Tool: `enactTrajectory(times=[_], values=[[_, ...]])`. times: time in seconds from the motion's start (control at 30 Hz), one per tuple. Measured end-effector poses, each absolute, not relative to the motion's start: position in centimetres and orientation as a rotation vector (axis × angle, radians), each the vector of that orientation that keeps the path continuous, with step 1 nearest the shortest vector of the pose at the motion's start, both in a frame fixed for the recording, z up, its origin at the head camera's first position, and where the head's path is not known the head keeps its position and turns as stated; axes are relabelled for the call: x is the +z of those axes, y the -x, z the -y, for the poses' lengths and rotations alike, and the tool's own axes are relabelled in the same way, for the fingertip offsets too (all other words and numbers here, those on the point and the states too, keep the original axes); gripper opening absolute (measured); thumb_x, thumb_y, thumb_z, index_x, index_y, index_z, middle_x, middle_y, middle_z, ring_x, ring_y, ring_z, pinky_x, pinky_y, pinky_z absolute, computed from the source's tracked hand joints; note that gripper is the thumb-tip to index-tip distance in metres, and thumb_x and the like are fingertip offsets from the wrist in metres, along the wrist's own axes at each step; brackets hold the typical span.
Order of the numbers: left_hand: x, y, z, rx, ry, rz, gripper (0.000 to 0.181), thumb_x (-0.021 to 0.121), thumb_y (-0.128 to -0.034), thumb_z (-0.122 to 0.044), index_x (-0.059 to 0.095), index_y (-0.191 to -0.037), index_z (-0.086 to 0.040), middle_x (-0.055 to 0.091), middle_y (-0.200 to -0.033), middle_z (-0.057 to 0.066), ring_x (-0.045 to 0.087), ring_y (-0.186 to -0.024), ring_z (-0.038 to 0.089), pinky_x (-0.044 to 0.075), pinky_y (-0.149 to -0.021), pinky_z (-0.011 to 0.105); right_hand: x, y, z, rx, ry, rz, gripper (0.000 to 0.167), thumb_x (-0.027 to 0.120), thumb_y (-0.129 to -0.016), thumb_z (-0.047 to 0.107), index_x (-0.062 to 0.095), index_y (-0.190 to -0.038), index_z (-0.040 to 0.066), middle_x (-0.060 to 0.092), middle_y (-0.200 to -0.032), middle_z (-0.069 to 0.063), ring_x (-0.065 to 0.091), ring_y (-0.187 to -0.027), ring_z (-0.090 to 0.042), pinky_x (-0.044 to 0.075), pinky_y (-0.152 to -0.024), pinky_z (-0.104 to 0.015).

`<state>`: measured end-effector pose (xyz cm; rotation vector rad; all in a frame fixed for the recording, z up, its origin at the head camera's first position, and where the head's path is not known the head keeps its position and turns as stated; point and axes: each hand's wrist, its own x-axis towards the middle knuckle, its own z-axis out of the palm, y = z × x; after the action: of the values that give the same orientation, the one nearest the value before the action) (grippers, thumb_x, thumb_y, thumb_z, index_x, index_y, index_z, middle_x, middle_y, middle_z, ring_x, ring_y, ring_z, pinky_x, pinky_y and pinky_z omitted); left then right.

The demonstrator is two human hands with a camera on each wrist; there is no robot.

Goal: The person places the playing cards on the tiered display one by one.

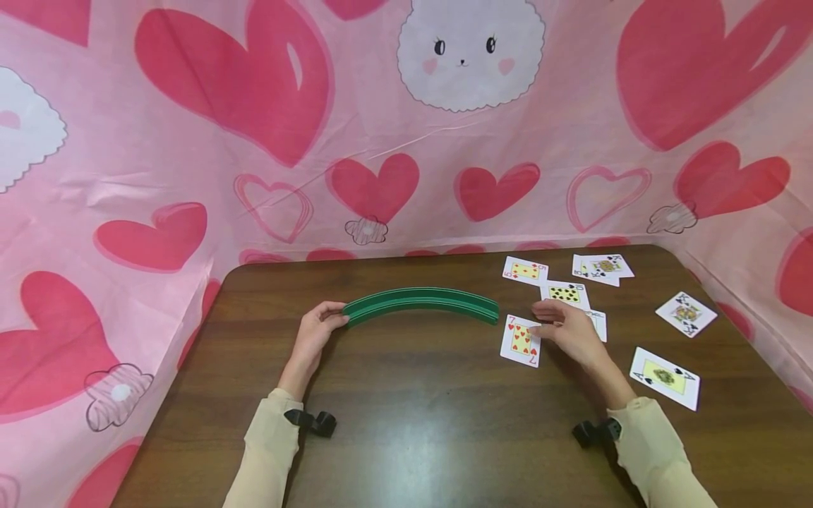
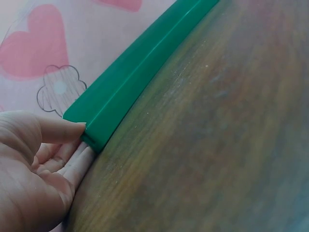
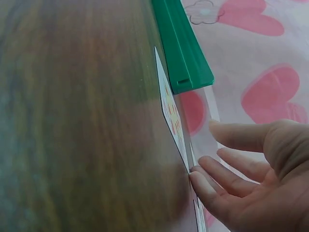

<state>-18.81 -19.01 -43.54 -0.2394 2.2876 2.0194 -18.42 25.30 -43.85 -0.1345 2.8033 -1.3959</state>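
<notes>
R hand (image 1: 574, 335) @ "7" card (image 1: 519, 341)

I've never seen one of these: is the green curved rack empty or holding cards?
Empty: the head view shows no card in the green rack; the seven of hearts lies outside it, near one end.

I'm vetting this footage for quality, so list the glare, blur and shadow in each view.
Head view: whitish glare on the near middle of the table, yet the seven of hearts reads clearly; left wrist view: blurred wood grain at right, the green rack looking crisper; right wrist view: a soft dark patch, probably shadow, beside the right hand.
</notes>
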Motion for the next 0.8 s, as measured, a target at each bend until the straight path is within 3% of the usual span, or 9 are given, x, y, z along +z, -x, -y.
enactTrajectory(times=[0.17, 0.47, 0.8], values=[[-43.56, 18.79, 19.00, 2.025, 0.243, -2.284, 0.027, 0.058, -0.0832, -0.008, 0.057, -0.108, 0.000, 0.055, -0.110, 0.017, 0.050, -0.093, 0.022, 0.035, -0.089, 0.036, -44.08, 18.50, -25.31, -1.374, 0.236, -2.780, 0.050, 0.072, -0.071, 0.011, 0.051, -0.115, -0.002, 0.055, -0.113, -0.020, 0.053, -0.102, -0.032, 0.041, -0.084, -0.045], [-43.51, 18.79, 19.01, 2.025, 0.253, -2.286, 0.027, 0.059, -0.0832, -0.008, 0.057, -0.108, 0.000, 0.055, -0.110, 0.017, 0.050, -0.093, 0.022, 0.035, -0.089, 0.037, -44.48, 18.44, -25.02, -1.047, 0.456, -2.914, 0.059, 0.078, -0.064, 0.017, 0.053, -0.116, 0.002, 0.053, -0.109, -0.016, 0.049, -0.098, -0.030, 0.039, -0.083, -0.047], [-43.46, 18.69, 18.98, 2.014, 0.252, -2.286, 0.027, 0.058, -0.0836, -0.009, 0.056, -0.109, 0.000, 0.055, -0.111, 0.017, 0.049, -0.093, 0.022, 0.035, -0.089, 0.037, -44.40, 18.40, -24.85, -0.943, 0.451, -2.939, 0.058, 0.079, -0.063, 0.018, 0.054, -0.114, 0.003, 0.056, -0.099, -0.013, 0.048, -0.089, -0.026, 0.037, -0.077, -0.042]])
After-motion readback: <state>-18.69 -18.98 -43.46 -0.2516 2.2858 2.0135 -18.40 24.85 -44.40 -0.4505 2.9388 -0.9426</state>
